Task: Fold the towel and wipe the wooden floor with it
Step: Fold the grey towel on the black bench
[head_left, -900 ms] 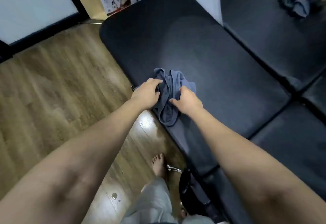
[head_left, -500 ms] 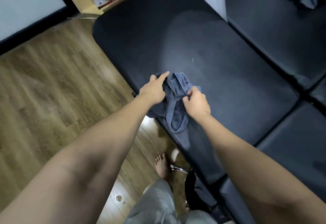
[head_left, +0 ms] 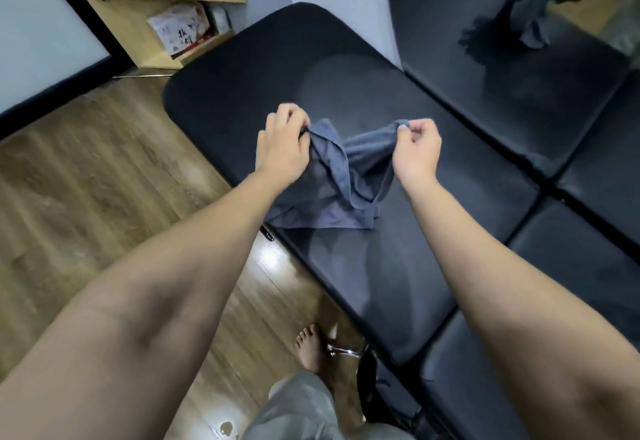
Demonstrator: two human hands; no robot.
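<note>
Unfolding step judged in hand: crumpled blue-grey cloth towel point(head_left: 341, 183) pinched at upper edge by left hand point(head_left: 282, 148) and right hand point(head_left: 415, 152), lower part draped on black padded bench point(head_left: 398, 283). Next: corners brought together.
</note>
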